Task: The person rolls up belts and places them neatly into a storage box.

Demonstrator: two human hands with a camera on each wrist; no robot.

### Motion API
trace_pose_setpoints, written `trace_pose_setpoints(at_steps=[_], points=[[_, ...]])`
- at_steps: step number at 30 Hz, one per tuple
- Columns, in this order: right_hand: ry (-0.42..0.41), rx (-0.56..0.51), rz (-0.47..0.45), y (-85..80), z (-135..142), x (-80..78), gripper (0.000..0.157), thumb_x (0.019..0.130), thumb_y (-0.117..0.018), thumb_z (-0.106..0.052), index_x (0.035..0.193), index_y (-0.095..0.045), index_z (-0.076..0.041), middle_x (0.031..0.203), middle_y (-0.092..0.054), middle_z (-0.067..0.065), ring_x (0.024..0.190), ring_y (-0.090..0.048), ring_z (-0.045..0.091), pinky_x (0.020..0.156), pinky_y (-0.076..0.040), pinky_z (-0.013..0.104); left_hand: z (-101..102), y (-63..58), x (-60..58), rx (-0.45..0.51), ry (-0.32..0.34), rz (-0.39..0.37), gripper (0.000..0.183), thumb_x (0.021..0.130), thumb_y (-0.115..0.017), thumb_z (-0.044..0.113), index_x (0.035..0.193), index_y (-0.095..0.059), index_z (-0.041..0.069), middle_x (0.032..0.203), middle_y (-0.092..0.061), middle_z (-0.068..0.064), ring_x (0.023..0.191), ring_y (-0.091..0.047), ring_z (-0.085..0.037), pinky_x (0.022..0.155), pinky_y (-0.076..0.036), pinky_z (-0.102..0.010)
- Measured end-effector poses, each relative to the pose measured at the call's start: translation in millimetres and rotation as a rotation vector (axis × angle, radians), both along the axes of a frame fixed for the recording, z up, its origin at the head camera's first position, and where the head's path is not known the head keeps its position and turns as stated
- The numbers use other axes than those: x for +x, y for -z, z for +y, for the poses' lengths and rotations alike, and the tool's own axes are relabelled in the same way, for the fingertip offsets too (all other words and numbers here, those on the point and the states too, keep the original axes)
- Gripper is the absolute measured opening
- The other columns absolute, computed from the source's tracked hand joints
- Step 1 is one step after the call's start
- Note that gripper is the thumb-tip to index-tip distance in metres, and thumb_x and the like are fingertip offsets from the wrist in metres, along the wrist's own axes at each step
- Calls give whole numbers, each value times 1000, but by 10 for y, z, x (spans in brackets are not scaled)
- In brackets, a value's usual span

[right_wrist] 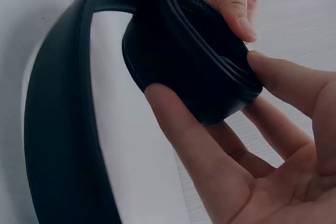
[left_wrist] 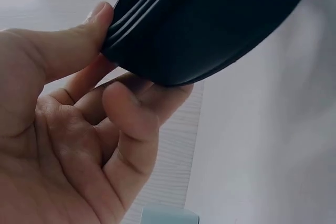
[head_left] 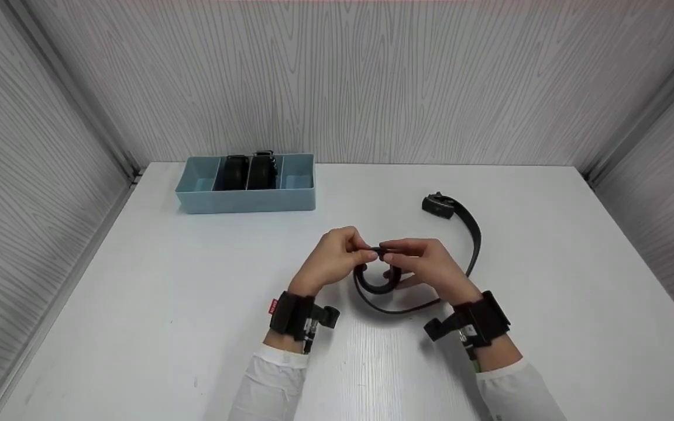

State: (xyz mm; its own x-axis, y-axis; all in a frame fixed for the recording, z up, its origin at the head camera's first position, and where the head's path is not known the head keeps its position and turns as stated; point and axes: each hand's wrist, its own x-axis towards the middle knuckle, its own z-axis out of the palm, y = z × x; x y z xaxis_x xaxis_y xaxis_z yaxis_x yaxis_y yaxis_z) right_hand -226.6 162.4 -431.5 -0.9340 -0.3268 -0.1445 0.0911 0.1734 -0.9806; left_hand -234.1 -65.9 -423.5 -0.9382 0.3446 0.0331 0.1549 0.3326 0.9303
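A black belt (head_left: 394, 311) is partly wound into a coil (right_wrist: 184, 72) between my two hands. My left hand (head_left: 332, 257) pinches the coil's far side between thumb and fingers. Opposite it, my right hand (head_left: 427, 263) grips the coil too, thumb on the rim and fingers round the outside. From the coil a loose length loops toward me, then sweeps right and away to the dark buckle (head_left: 438, 206), which lies on the table. In the left wrist view, stacked layers of the belt (left_wrist: 210, 30) show at the thumb.
A blue divided box (head_left: 243, 202) stands at the back left of the white table (head_left: 196, 280). Two rolled black belts (head_left: 262, 172) sit in its middle compartments. Grey wood-grain panels (head_left: 337, 82) rise behind and at both sides.
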Motion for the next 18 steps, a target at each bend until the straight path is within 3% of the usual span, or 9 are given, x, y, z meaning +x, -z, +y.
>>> trace_pose_setpoints(at_steps=[7,11,15,18], points=[[60,-56,26,25,-24,-16,48,98,-75,-23,139,-64,0,126,-69,18,100,-70,30,76,-62,47,20,1,-11,21,-62,-36,19,97,-76,23,101,-66,7,89,-75,-7,73,-65,-15,60,-53,-27],[109,-98,33,37,-24,-22,45,99,-74,-21,138,-65,-2,114,-70,19,96,-71,30,76,-62,48,26,9,-23,42,-103,-42,21,96,-78,22,100,-66,5,88,-74,-7,74,-68,-15,62,-55,-26],[107,-98,32,32,-3,-28,45,99,-74,-21,138,-65,-2,104,-71,14,95,-72,30,76,-62,48,30,7,-25,33,-112,-19,18,95,-79,19,96,-67,6,85,-74,-5,66,-61,-12,58,-49,-24],[84,-80,24,20,8,-28,45,98,-75,-22,138,-66,-2,110,-71,16,96,-72,29,77,-62,48,23,6,-24,14,-102,-2,16,95,-79,19,94,-68,7,83,-74,-3,66,-59,-13,60,-44,-26]])
